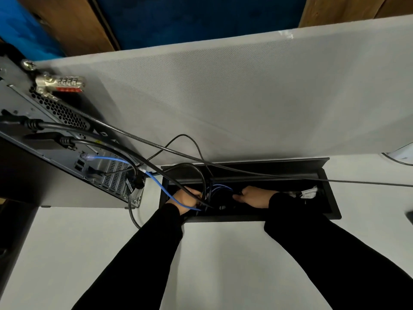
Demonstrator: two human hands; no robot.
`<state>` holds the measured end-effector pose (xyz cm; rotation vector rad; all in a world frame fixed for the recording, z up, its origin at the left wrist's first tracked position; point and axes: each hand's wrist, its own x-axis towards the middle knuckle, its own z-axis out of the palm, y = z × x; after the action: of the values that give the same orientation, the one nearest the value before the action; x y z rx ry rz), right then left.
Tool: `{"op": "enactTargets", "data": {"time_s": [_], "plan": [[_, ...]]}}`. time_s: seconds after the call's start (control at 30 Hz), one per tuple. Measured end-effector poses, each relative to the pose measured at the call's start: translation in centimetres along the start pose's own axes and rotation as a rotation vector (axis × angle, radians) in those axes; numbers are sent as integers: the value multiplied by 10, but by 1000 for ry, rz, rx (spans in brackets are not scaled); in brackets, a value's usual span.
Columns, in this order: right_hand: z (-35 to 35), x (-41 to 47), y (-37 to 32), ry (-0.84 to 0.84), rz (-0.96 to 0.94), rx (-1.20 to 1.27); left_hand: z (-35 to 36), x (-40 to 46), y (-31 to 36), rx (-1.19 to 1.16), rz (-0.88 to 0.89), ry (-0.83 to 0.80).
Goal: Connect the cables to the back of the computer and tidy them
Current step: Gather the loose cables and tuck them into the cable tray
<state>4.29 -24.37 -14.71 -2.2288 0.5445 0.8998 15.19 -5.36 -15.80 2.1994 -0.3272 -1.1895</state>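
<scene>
The computer tower [55, 139] stands at the left with its rear panel facing me. Two thick black cables [107, 145] and a blue network cable [156, 182] are plugged into it and run down into the open black cable tray [330, 198] set in the desk. My left hand [186, 199] is inside the tray's left end, fingers closed around a bundle of black cables, with the blue cable lying across its wrist. My right hand [254, 196] reaches in from the right and grips a black cable near the blue loops [220, 189].
A combination lock [60, 83] hangs on the tower's top corner; its steel security cable [245, 171] stretches across the tray to the right. A grey fabric divider [223, 97] stands behind the white desk [78, 253]. The tray lid [245, 168] is propped open at the back.
</scene>
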Motion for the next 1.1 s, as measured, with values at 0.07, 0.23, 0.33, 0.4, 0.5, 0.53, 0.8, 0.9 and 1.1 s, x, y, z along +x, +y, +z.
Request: {"op": "enactTargets", "data": {"time_s": [0.07, 0.23, 0.33, 0.4, 0.5, 0.53, 0.8, 0.9, 1.1], "plan": [[-1, 6, 1, -3, 14, -4, -1, 0, 4, 1, -21, -5], [-1, 10, -1, 19, 33, 57, 2, -2, 9, 34, -8, -31], [4, 12, 0, 121, 23, 125, 4, -3, 6, 38, 20, -31], [9, 15, 2, 148, 20, 145, 4, -3, 0, 10, 53, -29], [10, 13, 5, 146, 37, 139, 2, -2, -2, -118, 55, 28], [8, 11, 5, 126, 33, 123, 3, -3, -1, -144, 49, 64], [1, -22, 5, 79, 54, -70, 12, 5, -9, -63, 27, 233], [1, -33, 14, 111, 41, -48, 14, 8, -11, -67, 30, 284], [-5, -21, 26, 61, 79, 4, 14, 9, -4, 34, -9, 305]]}}
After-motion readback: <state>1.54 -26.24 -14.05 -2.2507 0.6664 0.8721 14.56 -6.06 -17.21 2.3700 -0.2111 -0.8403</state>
